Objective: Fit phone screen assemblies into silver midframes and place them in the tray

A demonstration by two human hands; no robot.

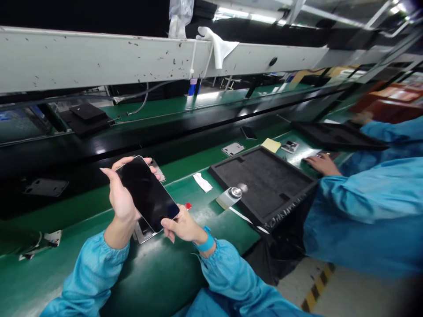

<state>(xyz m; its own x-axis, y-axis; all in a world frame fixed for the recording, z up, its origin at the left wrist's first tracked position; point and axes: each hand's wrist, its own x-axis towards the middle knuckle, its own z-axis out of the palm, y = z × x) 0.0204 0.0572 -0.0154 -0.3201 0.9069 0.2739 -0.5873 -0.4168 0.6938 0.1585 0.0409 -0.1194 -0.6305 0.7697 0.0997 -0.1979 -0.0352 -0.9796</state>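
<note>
My left hand [121, 199] grips the black phone panel [147, 193] along its left edge, fingers curled over the top. My right hand [183, 226] pinches its lower corner. Panel held tilted above the green counter [158, 273], over a metal plate [142, 231]. Black foam tray [264, 185] lies right; a co-worker's hand [322, 165] rests beyond it.

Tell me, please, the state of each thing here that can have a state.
phone, screen dark, held tilted above the bench by both hands
left hand, fingers wrapped around the phone's upper end
right hand, gripping the phone's lower corner
black tray, lying flat on the bench
pump bottle, upright, beside the black tray
white cloth, draped over the overhead beam
co-worker's hand, resting flat on the bench
</note>
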